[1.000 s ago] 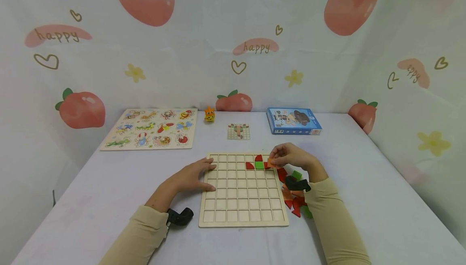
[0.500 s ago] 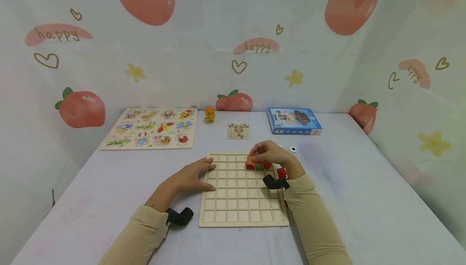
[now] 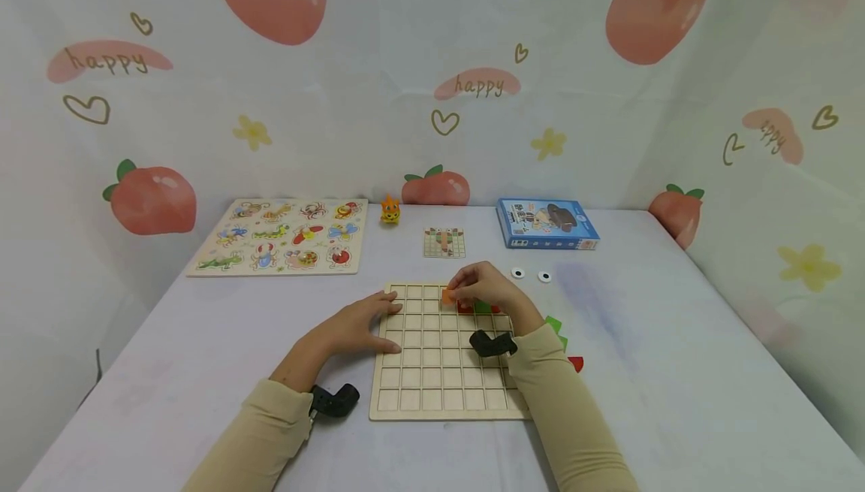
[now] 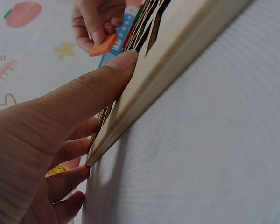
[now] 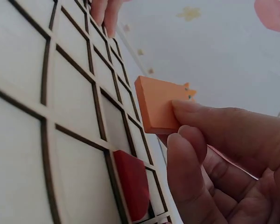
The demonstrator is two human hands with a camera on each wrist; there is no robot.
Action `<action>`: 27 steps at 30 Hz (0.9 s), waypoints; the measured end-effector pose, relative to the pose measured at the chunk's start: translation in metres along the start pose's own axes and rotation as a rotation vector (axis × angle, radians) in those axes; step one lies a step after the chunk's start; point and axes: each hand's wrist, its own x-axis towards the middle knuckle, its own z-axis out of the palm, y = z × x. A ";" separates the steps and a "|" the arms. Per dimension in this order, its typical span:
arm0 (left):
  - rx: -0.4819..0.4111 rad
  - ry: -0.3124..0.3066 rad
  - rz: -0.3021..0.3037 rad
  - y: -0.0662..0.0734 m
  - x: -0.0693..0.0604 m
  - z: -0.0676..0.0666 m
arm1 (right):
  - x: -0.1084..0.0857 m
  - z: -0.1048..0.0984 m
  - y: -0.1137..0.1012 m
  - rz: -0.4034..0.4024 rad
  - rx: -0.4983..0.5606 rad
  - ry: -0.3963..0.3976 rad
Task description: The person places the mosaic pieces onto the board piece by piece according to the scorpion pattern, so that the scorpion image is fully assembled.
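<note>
A wooden grid board (image 3: 432,357) lies flat on the table. At its left side my left hand (image 3: 361,325) rests, the thumb on the top surface and the fingers spread along the edge. My right hand (image 3: 488,288) pinches an orange square tile (image 5: 161,103) between thumb and fingers, held just above the far rows of the board. Close to that tile, a red quarter-round piece (image 5: 132,185) sits in a cell. A green square piece (image 3: 483,306) lies in the same row, partly hidden by the hand.
Loose green pieces (image 3: 554,324) and a red piece (image 3: 575,363) lie right of the board, others perhaps under the forearm. Beyond it are two eye discs (image 3: 517,273), a small pattern card (image 3: 444,242), a blue box (image 3: 549,224), an orange figurine (image 3: 390,210) and an insect puzzle (image 3: 280,237).
My right hand has carried the orange tile leftward across the far rows of the board. Two eye discs and more loose pieces have come into sight. The left hand stays put.
</note>
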 end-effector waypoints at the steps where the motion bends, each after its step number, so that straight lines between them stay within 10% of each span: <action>1: 0.000 -0.001 -0.004 0.000 0.000 0.000 | 0.000 0.001 0.001 0.004 -0.002 -0.004; 27: 0.023 0.002 -0.017 0.004 0.000 0.000 | 0.001 0.010 0.005 -0.018 -0.169 0.014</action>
